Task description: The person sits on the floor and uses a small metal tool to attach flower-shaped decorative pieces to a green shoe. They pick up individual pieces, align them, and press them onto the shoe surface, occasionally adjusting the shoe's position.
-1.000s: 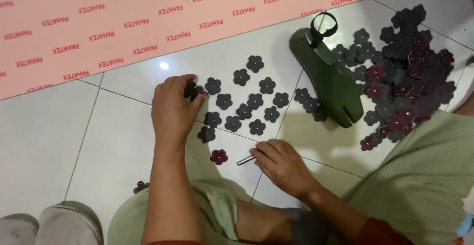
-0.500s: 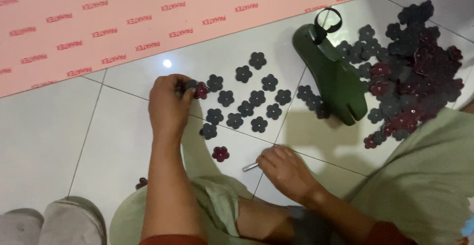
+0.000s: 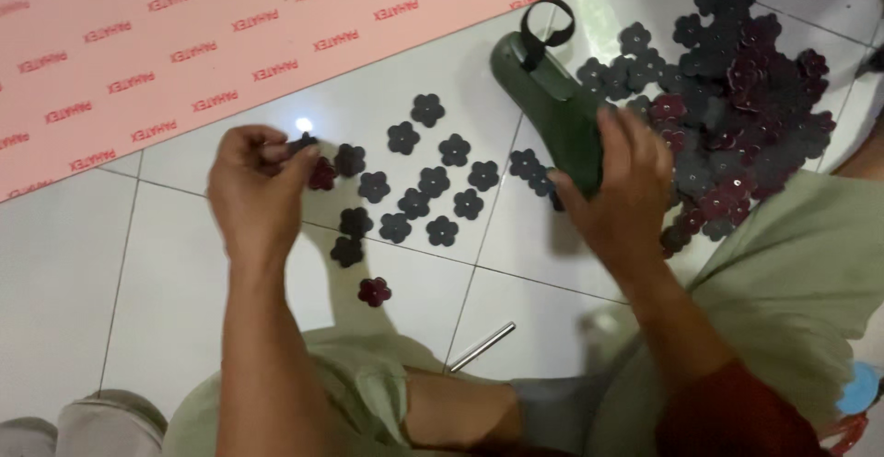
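Observation:
My left hand (image 3: 256, 190) pinches a small dark flower-shaped cutout (image 3: 304, 147) between thumb and fingers, just above a maroon flower piece (image 3: 322, 175) on the white tiled floor. My right hand (image 3: 619, 181) is wrapped around the lower end of a dark green tool (image 3: 543, 93) with a black strap loop (image 3: 547, 23) at its top. Several dark flower cutouts (image 3: 425, 190) lie spread in rows between the two hands. One maroon flower (image 3: 374, 291) lies alone nearer to me. A thin metal rod (image 3: 482, 347) rests on the floor by my knee.
A big heap of dark and maroon flower cutouts (image 3: 737, 89) lies at the right, behind the green tool. A pink sheet (image 3: 166, 43) with repeated print covers the floor at the back. My legs in pale green cloth (image 3: 368, 393) fill the bottom.
My right hand has let go of the metal rod, which now lies on the floor, and has moved up to the right onto the green tool. The left hand has stayed near the flowers.

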`<state>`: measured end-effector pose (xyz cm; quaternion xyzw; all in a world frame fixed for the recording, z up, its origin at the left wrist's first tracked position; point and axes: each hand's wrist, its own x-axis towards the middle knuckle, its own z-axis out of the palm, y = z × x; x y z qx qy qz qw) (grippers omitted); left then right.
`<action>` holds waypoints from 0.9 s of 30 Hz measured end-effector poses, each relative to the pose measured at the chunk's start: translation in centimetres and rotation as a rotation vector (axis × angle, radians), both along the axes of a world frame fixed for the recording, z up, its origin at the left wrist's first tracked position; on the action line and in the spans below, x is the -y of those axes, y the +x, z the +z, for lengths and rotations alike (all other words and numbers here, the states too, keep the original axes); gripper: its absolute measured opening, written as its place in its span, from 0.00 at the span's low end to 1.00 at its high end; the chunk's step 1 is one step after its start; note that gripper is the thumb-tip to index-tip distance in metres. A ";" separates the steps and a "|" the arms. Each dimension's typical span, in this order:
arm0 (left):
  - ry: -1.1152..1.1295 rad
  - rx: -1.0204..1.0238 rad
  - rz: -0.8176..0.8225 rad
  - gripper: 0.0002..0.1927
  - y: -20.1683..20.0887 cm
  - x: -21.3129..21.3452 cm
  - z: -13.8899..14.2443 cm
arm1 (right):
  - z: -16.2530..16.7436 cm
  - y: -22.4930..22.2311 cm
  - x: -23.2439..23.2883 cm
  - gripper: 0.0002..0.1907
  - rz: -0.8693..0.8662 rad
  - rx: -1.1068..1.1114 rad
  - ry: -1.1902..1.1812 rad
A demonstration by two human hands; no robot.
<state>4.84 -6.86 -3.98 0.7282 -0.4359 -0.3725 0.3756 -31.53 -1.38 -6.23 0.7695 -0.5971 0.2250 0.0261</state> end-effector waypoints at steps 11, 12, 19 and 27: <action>0.026 0.188 -0.362 0.13 -17.9 6.4 -3.5 | 0.7 -1.1 0.8 0.49 -0.021 -0.029 0.048; 0.040 0.257 -0.367 0.12 -18.4 6.7 -3.8 | 0.5 -1.1 1.0 0.50 -0.043 0.004 0.100; -0.219 0.370 -0.329 0.17 -19.1 6.4 -4.0 | -0.9 -1.7 4.2 0.46 -0.095 0.190 0.276; -0.112 0.551 -0.559 0.10 -16.3 -0.7 -1.8 | 3.6 -4.6 -2.5 0.45 -0.079 0.089 0.194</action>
